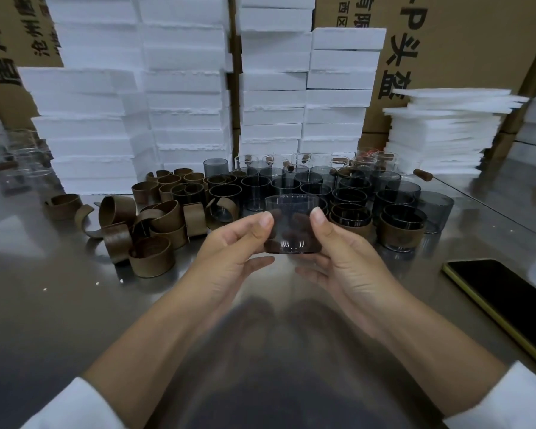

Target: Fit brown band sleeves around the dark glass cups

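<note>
A dark glass cup (292,222) is held upright above the metal table (59,305), with no band on it. My left hand (229,255) grips its left side and my right hand (338,252) grips its right side, thumbs on the near wall, fingers behind. A heap of loose brown band sleeves (150,224) lies to the left. Behind the held cup stand several bare dark cups (254,187). To the right stand cups wearing brown bands (401,232).
Stacks of white foam blocks (183,97) and cardboard boxes (464,41) wall off the back. A pile of thin foam sheets (440,134) sits at the back right. A black phone (502,292) lies near the right edge. Clear glasses (307,159) stand behind the dark ones.
</note>
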### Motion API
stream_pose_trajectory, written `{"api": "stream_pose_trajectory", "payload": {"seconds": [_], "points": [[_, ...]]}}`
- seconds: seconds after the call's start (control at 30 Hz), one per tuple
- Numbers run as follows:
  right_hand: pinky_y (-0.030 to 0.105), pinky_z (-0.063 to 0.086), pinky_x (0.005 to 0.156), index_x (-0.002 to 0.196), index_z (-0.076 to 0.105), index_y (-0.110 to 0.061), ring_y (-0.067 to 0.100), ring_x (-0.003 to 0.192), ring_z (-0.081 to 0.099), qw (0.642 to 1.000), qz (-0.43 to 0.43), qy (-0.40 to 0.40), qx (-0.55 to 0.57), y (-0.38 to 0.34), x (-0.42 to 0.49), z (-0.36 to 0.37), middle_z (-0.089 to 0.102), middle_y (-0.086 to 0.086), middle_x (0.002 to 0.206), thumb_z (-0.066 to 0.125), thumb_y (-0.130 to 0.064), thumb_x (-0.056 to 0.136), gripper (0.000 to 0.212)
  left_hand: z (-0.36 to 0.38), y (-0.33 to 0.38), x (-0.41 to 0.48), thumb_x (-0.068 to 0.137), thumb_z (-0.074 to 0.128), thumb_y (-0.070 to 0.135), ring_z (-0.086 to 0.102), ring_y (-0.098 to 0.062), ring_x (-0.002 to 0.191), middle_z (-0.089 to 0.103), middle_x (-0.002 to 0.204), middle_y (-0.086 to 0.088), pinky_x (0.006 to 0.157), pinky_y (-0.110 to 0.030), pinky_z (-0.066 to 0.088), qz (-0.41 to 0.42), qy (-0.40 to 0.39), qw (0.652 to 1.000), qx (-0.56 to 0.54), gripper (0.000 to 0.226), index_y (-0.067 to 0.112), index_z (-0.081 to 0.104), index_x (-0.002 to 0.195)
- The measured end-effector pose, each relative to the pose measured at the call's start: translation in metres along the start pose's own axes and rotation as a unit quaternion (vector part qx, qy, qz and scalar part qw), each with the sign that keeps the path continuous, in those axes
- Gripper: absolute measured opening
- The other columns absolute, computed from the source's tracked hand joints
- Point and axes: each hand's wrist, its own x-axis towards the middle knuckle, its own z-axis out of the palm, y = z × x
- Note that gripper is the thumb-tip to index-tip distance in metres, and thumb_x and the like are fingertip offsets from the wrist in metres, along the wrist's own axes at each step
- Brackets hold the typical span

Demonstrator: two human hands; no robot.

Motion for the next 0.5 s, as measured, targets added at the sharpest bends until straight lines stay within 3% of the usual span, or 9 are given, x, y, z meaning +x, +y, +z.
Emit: {"api": "stream_pose_trajectory", "payload": {"seconds": [0.17,0.3,0.5], "points": [[0.039,0.051,0.094,0.108,0.067,-0.017,0.022,0.105,0.068,0.997,-0.015,0.067,0.026,0.0046,0.0007,0.004,0.074,0.004,0.105,0.074,-0.056,0.044,0.075,0.0021,-0.0001,-0.0018,0.071,0.063,0.041,0.066,-0.016,0.102,0.071,0.112,-0.008,0.082,-0.025,0.053,-0.003,-0.003,1.0,-0.008,0.053,0.013,0.066,0.116],[0.028,0.045,0.078,0.099,0.072,-0.023,0.009,0.093,0.067,0.999,-0.023,0.036,0.005,0.0027,-0.0025,0.0066,0.074,-0.005,0.097,0.075,-0.058,0.045,0.064,0.0055,-0.0028,-0.004,0.069,0.066,0.038,0.066,-0.019,0.104,0.07,0.114,-0.01,0.094,-0.036,0.05,0.002,-0.018,1.0,0.009,0.054,0.011,0.064,0.116],[0.03,0.043,0.085,0.1,0.076,-0.029,0.009,0.096,0.065,1.0,-0.003,-0.013,0.002,-0.0009,-0.0009,-0.0011,0.075,-0.004,0.103,0.07,-0.061,0.054,0.056,0.002,-0.0016,-0.0029,0.068,0.064,0.045,0.067,-0.013,0.097,0.073,0.107,-0.006,0.085,-0.025,0.053,-0.003,-0.032,0.999,-0.017,0.051,0.014,0.071,0.108]]}}
